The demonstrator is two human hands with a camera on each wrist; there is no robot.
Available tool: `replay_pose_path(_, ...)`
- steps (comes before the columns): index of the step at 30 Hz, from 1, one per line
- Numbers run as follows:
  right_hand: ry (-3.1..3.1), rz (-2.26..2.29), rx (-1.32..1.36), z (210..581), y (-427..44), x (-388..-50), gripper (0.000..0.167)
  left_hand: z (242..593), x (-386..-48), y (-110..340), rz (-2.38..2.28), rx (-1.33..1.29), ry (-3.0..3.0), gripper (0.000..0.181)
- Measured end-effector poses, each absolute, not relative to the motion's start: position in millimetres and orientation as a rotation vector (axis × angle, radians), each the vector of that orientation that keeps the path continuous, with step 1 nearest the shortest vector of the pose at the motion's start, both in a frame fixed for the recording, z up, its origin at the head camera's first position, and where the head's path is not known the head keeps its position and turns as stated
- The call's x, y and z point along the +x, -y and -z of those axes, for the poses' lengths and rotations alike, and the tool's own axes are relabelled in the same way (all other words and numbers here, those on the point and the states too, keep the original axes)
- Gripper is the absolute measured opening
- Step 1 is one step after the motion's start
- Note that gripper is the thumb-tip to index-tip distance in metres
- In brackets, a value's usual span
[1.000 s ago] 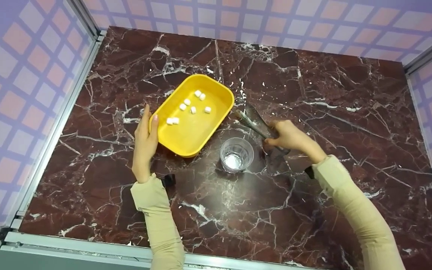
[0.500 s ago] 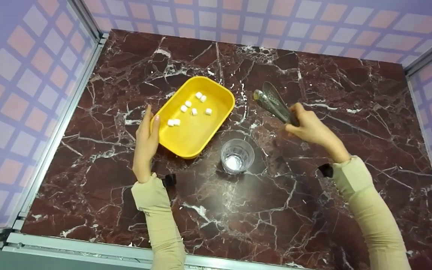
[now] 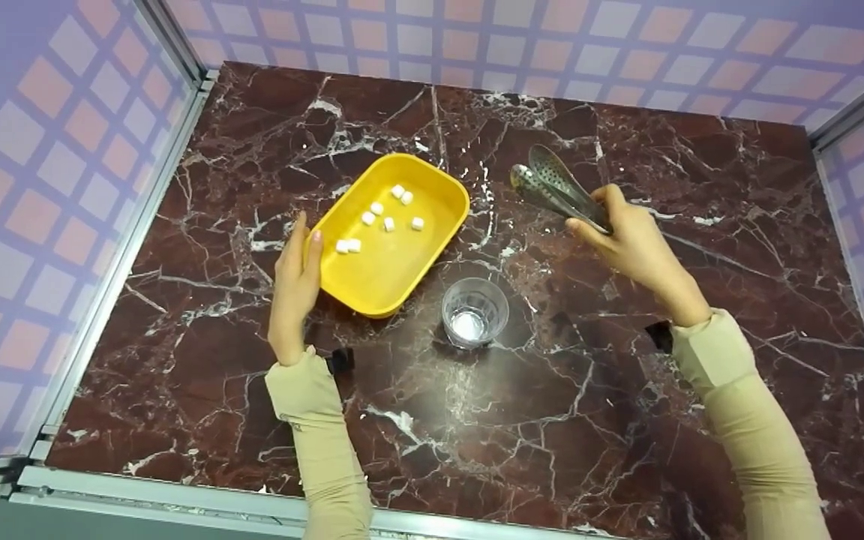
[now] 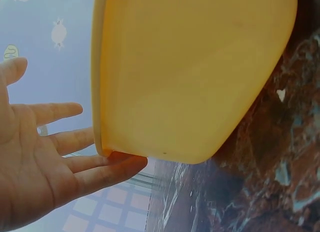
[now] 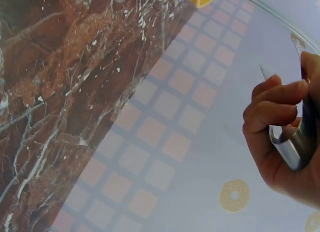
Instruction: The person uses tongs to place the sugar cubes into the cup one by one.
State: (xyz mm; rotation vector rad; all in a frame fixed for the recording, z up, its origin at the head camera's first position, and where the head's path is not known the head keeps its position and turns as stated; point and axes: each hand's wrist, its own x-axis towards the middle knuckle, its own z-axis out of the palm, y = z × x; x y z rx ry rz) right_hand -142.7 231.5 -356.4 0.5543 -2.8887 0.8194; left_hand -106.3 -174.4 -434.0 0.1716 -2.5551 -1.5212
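In the head view a yellow plastic tub (image 3: 432, 247) rests on the table with several small white marshmallow-like pieces (image 3: 377, 209) inside. Against its left side lies my left hand (image 3: 297, 292); the left wrist view shows these fingers (image 4: 112, 174) extended, touching the tub's wall (image 4: 190, 81) and rim. My right hand (image 3: 638, 244) grips metal tongs (image 3: 556, 180) with perforated ends, to the right of the tub. Their two ends stand slightly apart, and one has a yellowish tip. In the right wrist view, curled fingers (image 5: 275, 104) wrap around the tongs' bent end (image 5: 295, 149).
A clear cup (image 3: 475, 311) stands between the tub and the right forearm. White crumbs lie scattered on the dark red marbled table (image 3: 477, 435). Checked panels (image 3: 372, 34) rise along the back and both sides.
My right hand has lifted the tongs from near the tub and cup and carried them right and toward the back. The left hand, tub and cup have stayed almost in place.
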Motion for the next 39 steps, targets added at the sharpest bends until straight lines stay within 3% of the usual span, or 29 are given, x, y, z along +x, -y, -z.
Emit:
replay_pose_path(23, 2.747, -0.557, 0.723, 336.0, -165.6, -160.1, 0.050, 434.8, -107.6, 174.2, 1.498, 0.137, 2.566, 0.051)
replay_pose_path(39, 2.853, -0.132, 0.915, 337.3, -111.6, -198.4, 0.046, 435.5, -108.5, 173.0, 1.501, 0.133, 2.549, 0.049)
